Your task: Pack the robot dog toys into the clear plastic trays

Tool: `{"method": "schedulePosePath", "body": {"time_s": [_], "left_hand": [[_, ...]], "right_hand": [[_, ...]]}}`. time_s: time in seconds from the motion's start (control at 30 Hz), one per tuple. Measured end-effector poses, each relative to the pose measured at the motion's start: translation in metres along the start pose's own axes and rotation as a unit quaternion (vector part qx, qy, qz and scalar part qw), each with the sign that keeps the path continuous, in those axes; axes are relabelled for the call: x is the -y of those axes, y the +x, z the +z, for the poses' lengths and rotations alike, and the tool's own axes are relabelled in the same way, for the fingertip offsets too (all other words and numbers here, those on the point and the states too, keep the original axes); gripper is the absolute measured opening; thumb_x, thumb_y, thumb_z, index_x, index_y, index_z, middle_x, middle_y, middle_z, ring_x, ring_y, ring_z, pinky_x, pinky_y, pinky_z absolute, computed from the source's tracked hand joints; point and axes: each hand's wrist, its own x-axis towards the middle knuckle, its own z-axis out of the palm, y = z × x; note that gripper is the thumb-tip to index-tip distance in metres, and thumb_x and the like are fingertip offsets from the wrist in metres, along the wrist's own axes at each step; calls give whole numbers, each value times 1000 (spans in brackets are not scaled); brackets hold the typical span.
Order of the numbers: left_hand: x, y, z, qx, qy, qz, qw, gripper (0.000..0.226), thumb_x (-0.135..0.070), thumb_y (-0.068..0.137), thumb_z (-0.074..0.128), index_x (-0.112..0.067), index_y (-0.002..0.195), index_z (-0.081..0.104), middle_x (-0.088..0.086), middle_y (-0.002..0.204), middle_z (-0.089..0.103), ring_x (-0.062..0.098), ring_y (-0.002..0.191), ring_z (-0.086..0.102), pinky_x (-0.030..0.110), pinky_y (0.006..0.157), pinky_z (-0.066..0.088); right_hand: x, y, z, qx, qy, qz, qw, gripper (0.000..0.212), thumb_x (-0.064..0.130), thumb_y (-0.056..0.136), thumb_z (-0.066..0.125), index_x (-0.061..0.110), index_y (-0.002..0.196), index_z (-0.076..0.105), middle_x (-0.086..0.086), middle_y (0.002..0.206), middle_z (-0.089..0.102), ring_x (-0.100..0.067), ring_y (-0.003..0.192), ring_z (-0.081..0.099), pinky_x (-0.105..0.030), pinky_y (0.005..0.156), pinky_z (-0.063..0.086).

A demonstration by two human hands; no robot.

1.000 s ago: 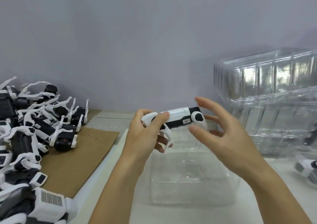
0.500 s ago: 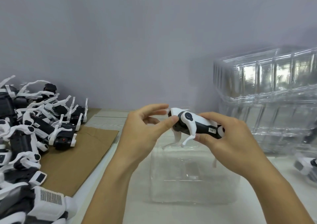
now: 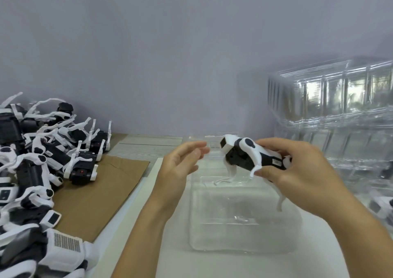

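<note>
Single head cam, fwd-down, close over hands (image 3: 234, 171).

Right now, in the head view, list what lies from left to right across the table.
Heap of robot dog toys → brown cardboard sheet → left hand → robot dog toy gripped by right hand → stack of clear trays.

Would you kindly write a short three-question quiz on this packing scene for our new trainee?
1. True or false: the left hand grips the robot dog toy.
2. Where does the clear tray lie?
A. on the cardboard
B. on the white tabletop below the held toy
C. on the tray stack
3. Fill in: the unpacked toys are piled on the person's ____ side.

Key: 1 false, the right hand has the grip; 2 B; 3 left.
</note>
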Motion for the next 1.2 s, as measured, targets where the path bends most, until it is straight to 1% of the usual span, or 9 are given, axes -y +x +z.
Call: {"method": "schedulePosePath", "body": {"time_s": [0.1, 0.23, 0.4, 0.53, 0.63, 0.77, 0.93, 1.1, 1.2], "left_hand": [[21, -2, 1, -20, 36, -50, 998, 28, -7, 95, 54, -25, 109, 71, -10, 108, 73, 2, 105, 64, 24, 89, 46], [34, -1, 7, 25, 62, -88, 994, 22, -7, 95, 55, -19, 106, 71, -6, 102, 74, 2, 100, 66, 10, 79, 45], [39, -2, 13, 57, 29, -100, 993, 19, -16, 92, 55, -18, 96, 73, -2, 94, 73, 11, 92, 67, 23, 78, 48], [43, 0, 13, 56, 0, -88, 995, 40, -26, 84, 49, 0, 109, 66, 24, 112, 65, 38, 111, 59, 51, 101, 44], [47, 0, 13, 52, -16, -90, 994, 33, -21, 85, 49, -10, 106, 71, 15, 111, 70, 31, 111, 63, 47, 101, 45], [51, 1, 12, 52, -32, -98, 993, 32, -23, 86, 50, -14, 107, 73, 12, 113, 71, 28, 111, 65, 46, 102, 47], [54, 5, 12, 33, -29, -111, 993, 37, -22, 88, 52, -5, 117, 68, 17, 122, 66, 32, 116, 61, 48, 110, 41], [58, 6, 10, 24, -26, -121, 992, 30, -5, 100, 43, -3, 121, 65, 18, 122, 66, 32, 115, 62, 49, 110, 41], [57, 6, 11, 32, -36, -119, 992, 29, -8, 99, 46, -5, 119, 67, 16, 120, 68, 33, 116, 62, 52, 110, 40]], "right_hand": [[-2, 1, -7, -15, -7, 12, 1000, 35, 16, 76, 82, 47, 88, 70, 15, 87, 69, 0, 81, 60, -21, 69, 46], [1, 3, 3, 9, 10, 11, 1000, 32, 16, 78, 80, 44, 89, 70, 15, 89, 69, 0, 82, 61, -19, 69, 45], [0, 2, 25, 36, 29, -6, 999, 37, 11, 81, 77, 45, 86, 65, 26, 90, 67, 2, 87, 60, -7, 69, 45], [-4, 2, 27, 77, -19, -3, 997, 39, 6, 81, 75, 44, 91, 69, 25, 88, 67, 1, 84, 61, -9, 68, 45], [-6, 2, 23, 97, -69, 10, 993, 43, 8, 82, 75, 48, 97, 67, 22, 89, 66, 0, 85, 58, -16, 66, 43], [-6, 2, 22, 113, -111, 41, 986, 28, 8, 83, 72, 35, 92, 72, 10, 86, 66, -11, 77, 58, -27, 71, 48], [-6, 3, 22, 111, -134, 38, 984, 27, 7, 84, 69, 32, 93, 73, 8, 84, 62, -13, 77, 55, -20, 63, 43], [-5, 2, 19, 91, -126, 35, 987, 31, 3, 83, 70, 33, 94, 72, 12, 92, 62, -4, 87, 52, -14, 71, 39], [-2, 2, 17, 98, -134, 34, 986, 31, 3, 83, 71, 31, 94, 72, 11, 91, 62, -6, 87, 53, -23, 75, 43]]}}
